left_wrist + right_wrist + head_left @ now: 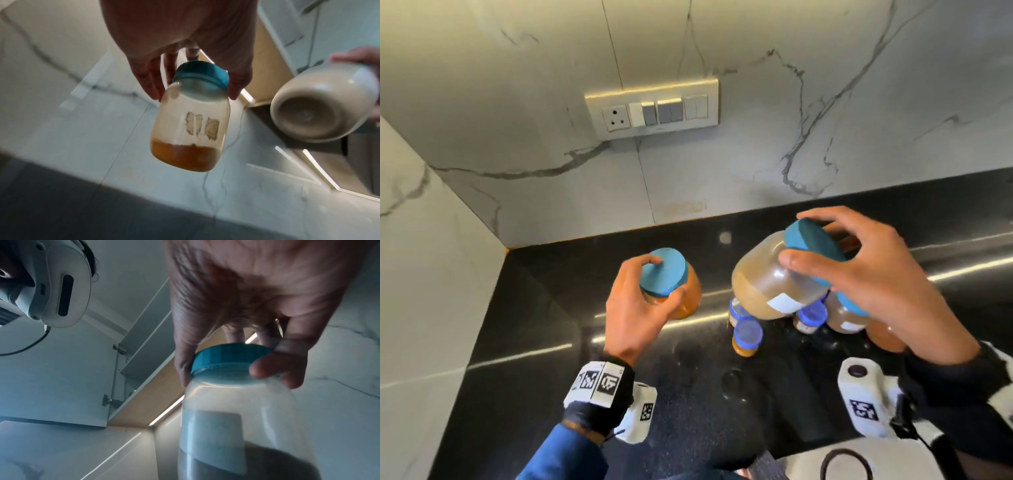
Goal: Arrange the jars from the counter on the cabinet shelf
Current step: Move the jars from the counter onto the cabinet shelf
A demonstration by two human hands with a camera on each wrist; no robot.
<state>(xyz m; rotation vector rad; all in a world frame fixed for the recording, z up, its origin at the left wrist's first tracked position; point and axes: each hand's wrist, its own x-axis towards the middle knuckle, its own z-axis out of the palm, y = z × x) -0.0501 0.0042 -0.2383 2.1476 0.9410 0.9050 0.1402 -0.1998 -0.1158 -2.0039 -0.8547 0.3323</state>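
Observation:
My left hand [640,301] grips a small jar of orange powder [681,294] by its teal lid, lifted off the black counter [551,342]; the same jar [191,123] hangs under my left hand [185,65] in the left wrist view. My right hand [873,267] holds a larger jar of tan powder [774,284] by its teal lid, tilted to the left above the counter. That jar [242,426] fills the right wrist view below my right hand [246,313], and it also shows as a pale jar [320,105] from below. The cabinet shelf [148,353] appears overhead.
Several more jars stay on the counter under my right hand: small ones with blue lids [746,335] and bigger ones with teal lids [849,315]. A switch panel [654,108] sits on the marble wall [825,102]. An open cabinet door [57,386] hangs above.

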